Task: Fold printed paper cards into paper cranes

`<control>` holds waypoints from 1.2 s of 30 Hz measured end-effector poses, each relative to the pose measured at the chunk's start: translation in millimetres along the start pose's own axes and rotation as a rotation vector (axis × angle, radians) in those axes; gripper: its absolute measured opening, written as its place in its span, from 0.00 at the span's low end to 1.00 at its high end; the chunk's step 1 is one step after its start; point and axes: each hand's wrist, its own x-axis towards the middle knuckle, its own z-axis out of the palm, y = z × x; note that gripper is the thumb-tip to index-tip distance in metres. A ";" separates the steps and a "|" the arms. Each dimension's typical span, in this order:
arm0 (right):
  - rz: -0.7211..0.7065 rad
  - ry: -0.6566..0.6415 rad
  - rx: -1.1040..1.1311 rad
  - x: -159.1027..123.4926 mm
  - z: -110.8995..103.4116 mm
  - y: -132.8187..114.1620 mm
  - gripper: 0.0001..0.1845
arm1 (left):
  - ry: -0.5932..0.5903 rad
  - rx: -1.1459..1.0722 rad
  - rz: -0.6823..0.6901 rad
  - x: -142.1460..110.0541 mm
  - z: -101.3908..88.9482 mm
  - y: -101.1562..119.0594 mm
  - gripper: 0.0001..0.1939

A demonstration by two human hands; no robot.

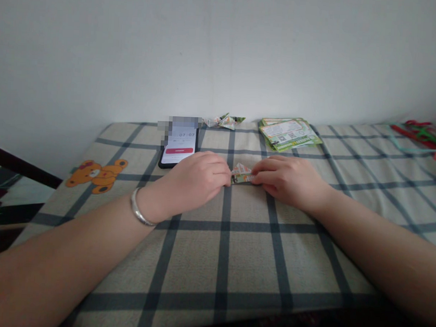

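A small folded paper (242, 173) with green, orange and white print lies on the checked tablecloth, a pointed flap sticking up at its far side. My left hand (205, 177), with a silver bangle at the wrist, has its fingers closed on the paper's left end. At the right end, the fingers of my right hand (285, 178) are pressed together on the same paper. Both sets of fingertips cover the paper's ends, so only its middle shows.
A phone (179, 145) with a lit screen lies beyond my left hand. Folded paper pieces (227, 121) rest near the wall, beside a stack of printed leaflets (289, 133). Colourful strips (427, 136) lie far right. A bear cutout (96, 175) is at left.
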 end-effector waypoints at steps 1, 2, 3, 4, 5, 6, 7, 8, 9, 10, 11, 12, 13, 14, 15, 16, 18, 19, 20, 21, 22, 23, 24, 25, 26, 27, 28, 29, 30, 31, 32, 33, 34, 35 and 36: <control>0.007 0.000 0.004 -0.9 -0.4 1.4 0.12 | 0.006 -0.002 0.002 -0.2 -0.5 -0.4 0.09; 0.016 -0.003 0.010 -1.8 -0.7 2.9 0.12 | 0.013 -0.004 0.005 -0.3 -1.0 -0.7 0.09; 0.023 -0.004 0.016 -2.8 -1.1 4.5 0.13 | 0.018 -0.005 0.007 -0.3 -1.5 -0.9 0.10; 0.030 -0.004 0.022 -3.7 -1.4 6.1 0.13 | 0.022 -0.007 0.007 -0.3 -1.9 -1.0 0.10; 0.035 -0.006 0.025 -4.6 -1.8 7.7 0.13 | 0.024 -0.008 0.007 -0.2 -2.2 -1.0 0.10; 0.039 -0.009 0.028 -5.4 -2.3 9.2 0.13 | 0.025 -0.012 0.007 -0.2 -2.4 -1.2 0.11; 0.042 -0.014 0.029 -6.1 -3.0 10.6 0.13 | 0.028 -0.016 0.006 -0.1 -2.6 -1.3 0.11; 0.042 -0.020 0.030 -6.7 -3.7 11.8 0.13 | 0.032 -0.022 0.005 -0.1 -2.8 -1.5 0.12; 0.040 -0.027 0.032 -7.3 -4.6 12.8 0.13 | 0.035 -0.031 0.002 -0.1 -3.0 -1.8 0.12; 0.036 -0.036 0.035 -7.7 -5.5 13.7 0.13 | 0.035 -0.044 -0.002 -0.2 -3.2 -1.9 0.13; 0.033 -0.043 0.037 -8.1 -6.4 14.4 0.13 | 0.035 -0.056 -0.008 -0.4 -3.4 -2.0 0.13; 0.033 -0.049 0.037 -8.5 -7.2 15.0 0.13 | 0.033 -0.069 -0.017 -0.7 -3.6 -2.0 0.12; 0.036 -0.055 0.037 -8.8 -7.9 15.6 0.13 | 0.029 -0.079 -0.027 -1.0 -3.8 -1.9 0.12; 0.041 -0.062 0.039 -9.1 -8.4 16.0 0.13 | 0.027 -0.087 -0.038 -1.3 -3.9 -1.7 0.12; 0.046 -0.066 0.042 -9.4 -8.8 16.5 0.13 | 0.025 -0.094 -0.048 -1.6 -3.9 -1.5 0.12; 0.050 -0.067 0.047 -9.6 -8.9 16.9 0.13 | 0.025 -0.100 -0.057 -1.9 -3.8 -1.3 0.12; 0.047 -0.061 0.059 -10.0 -8.7 17.8 0.12 | 0.024 -0.117 -0.074 -2.3 -3.3 -1.1 0.12; 0.043 -0.057 0.063 -10.2 -8.5 18.3 0.12 | 0.024 -0.126 -0.083 -2.4 -3.1 -1.1 0.12; 0.037 -0.054 0.065 -10.4 -8.3 18.8 0.12 | 0.022 -0.134 -0.089 -2.4 -2.9 -1.3 0.12; 0.032 -0.052 0.063 -10.7 -8.2 19.4 0.12 | 0.020 -0.142 -0.093 -2.5 -2.8 -1.6 0.12; 0.025 -0.049 0.058 -11.1 -8.3 20.1 0.12 | 0.019 -0.148 -0.094 -2.5 -2.8 -1.9 0.13; 0.017 -0.045 0.054 -11.4 -8.5 20.9 0.13 | 0.016 -0.152 -0.093 -2.7 -2.9 -2.1 0.13; 0.011 -0.043 0.051 -11.8 -9.0 21.7 0.13 | 0.012 -0.152 -0.089 -2.9 -2.9 -2.3 0.13; 0.009 -0.042 0.050 -12.1 -9.5 22.5 0.13 | 0.008 -0.148 -0.082 -3.2 -2.9 -2.4 0.13; 0.012 -0.045 0.050 -12.3 -10.1 23.2 0.14 | 0.005 -0.141 -0.076 -3.6 -2.7 -2.3 0.13; 0.018 -0.050 0.053 -12.3 -10.6 23.9 0.14 | 0.005 -0.135 -0.074 -4.1 -2.3 -2.1 0.13; 0.026 -0.058 0.057 -12.2 -11.0 24.3 0.14 | 0.009 -0.134 -0.080 -4.6 -1.8 -1.8 0.13; 0.035 -0.066 0.062 -11.9 -11.0 24.5 0.14 | 0.016 -0.140 -0.097 -5.1 -1.1 -1.4 0.13; 0.045 -0.070 0.068 -11.4 -10.7 24.3 0.13 | 0.026 -0.154 -0.122 -5.5 -0.2 -1.0 0.13; 0.056 -0.070 0.073 -10.9 -9.9 23.6 0.13 | 0.037 -0.173 -0.150 -5.9 0.6 -0.5 0.13; 0.073 -0.067 0.076 -10.2 -8.8 22.5 0.13 | 0.044 -0.190 -0.174 -6.2 1.4 -0.1 0.13; 0.102 -0.058 0.075 -9.6 -7.3 20.9 0.12 | 0.047 -0.203 -0.191 -6.4 2.0 0.2 0.13; 0.146 -0.041 0.068 -8.8 -5.6 19.0 0.11 | 0.047 -0.209 -0.200 -6.5 2.5 0.4 0.13; 0.199 -0.022 0.059 -8.0 -3.9 16.8 0.11 | 0.046 -0.210 -0.201 -6.5 2.8 0.5 0.13; 0.265 0.009 0.050 -7.2 -2.3 14.6 0.10 | 0.043 -0.206 -0.202 -6.4 3.0 0.5 0.13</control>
